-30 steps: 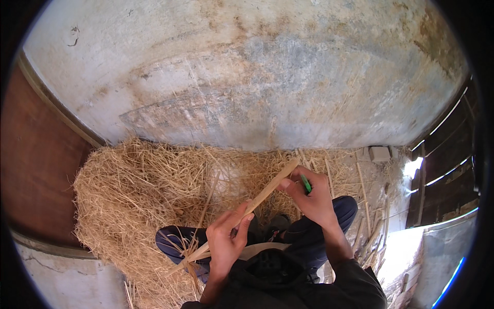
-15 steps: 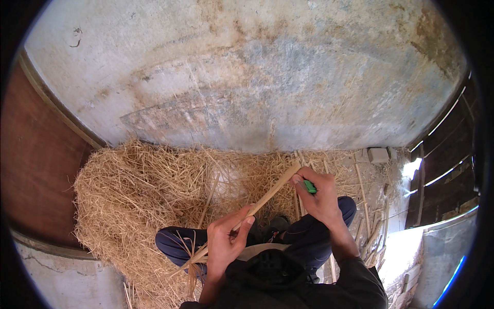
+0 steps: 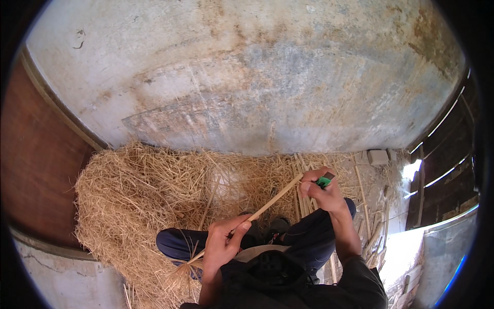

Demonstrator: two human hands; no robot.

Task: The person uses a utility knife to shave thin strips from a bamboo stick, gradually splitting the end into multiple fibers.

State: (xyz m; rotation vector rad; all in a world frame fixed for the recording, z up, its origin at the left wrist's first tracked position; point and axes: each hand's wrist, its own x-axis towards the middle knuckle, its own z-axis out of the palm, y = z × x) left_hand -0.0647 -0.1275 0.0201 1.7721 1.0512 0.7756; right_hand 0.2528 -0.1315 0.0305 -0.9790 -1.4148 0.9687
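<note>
A long pale bamboo strip point(image 3: 275, 200) slants across my lap, its far end up and to the right. My left hand point(image 3: 225, 242) is closed around the strip, the thumb lying along its top. Below that hand, thin loose fibres point(image 3: 188, 265) splay out over my left knee. My right hand point(image 3: 321, 189) is closed on a small green-handled knife point(image 3: 324, 180), close beside the strip's far end. Fingers hide most of the knife, and its blade does not show clearly. Whether the right fingers touch the strip, I cannot tell.
A big heap of straw-like shavings point(image 3: 123, 201) lies to the left and in front. Several thin strips point(image 3: 303, 198) rest on the floor beyond my right knee. Ahead stands a stained wall point(image 3: 247, 87); a brick point(image 3: 378, 156) sits at its foot. A brown panel point(image 3: 43, 154) is at left.
My right hand has turned and shifted slightly right, just off the strip's far end. That end has tipped slightly lower, and the strip now shows a narrower side. My left hand keeps its hold.
</note>
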